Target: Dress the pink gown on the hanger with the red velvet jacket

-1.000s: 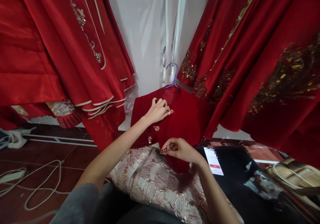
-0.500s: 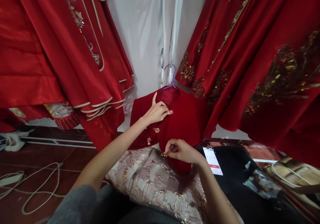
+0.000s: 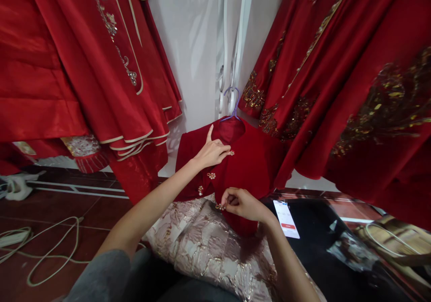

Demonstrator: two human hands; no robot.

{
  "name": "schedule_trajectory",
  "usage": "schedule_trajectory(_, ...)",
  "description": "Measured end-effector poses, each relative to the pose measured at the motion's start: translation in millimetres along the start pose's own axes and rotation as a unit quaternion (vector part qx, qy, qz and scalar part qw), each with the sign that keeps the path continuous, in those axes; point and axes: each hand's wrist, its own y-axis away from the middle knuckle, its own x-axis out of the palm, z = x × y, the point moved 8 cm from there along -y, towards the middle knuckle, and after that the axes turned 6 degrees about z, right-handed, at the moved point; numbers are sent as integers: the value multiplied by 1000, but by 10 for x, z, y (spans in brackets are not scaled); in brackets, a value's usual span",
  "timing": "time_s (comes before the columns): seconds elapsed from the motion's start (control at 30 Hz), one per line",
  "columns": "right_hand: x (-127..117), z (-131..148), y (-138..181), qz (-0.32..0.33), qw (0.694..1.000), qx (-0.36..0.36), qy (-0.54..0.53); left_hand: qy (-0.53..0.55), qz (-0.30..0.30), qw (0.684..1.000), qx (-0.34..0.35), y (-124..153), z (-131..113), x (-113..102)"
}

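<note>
A dark red jacket (image 3: 256, 162) hangs in front of me on a purple hanger (image 3: 235, 106), its lower part over a pink and gold brocade cloth (image 3: 198, 243) on my lap. My left hand (image 3: 213, 153) pinches a gold flower-shaped button (image 3: 232, 153) near the collar, forefinger stretched upward. Lower down, my right hand (image 3: 240, 202) has its fingertips closed on another gold flower button (image 3: 221, 207) at the jacket's front edge. Between the hands, a beaded flower button (image 3: 211, 175) and a drop-shaped one (image 3: 200, 190) show on the left panel.
Red garments with gold trim (image 3: 134, 113) hang at left, sequined red ones (image 3: 387, 99) at right. A phone (image 3: 286, 219) and a clear plastic bag (image 3: 352, 250) lie on a black surface (image 3: 323, 221). White cable (image 3: 55, 257) loops across the floor at left.
The view has shifted slightly, so the hanging garments appear a little further right. Both hands keep their pinches on the buttons with almost no movement.
</note>
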Motion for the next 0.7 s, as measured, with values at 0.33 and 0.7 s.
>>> schedule_trajectory(0.33,-803,251,-573,-283,953,-51,-89,-100,-132,970,-176,448,273,-21)
schedule_trajectory(0.7,-1862,228,41,-438,785,205,386,147,-132,851,-486,899,1823,-356)
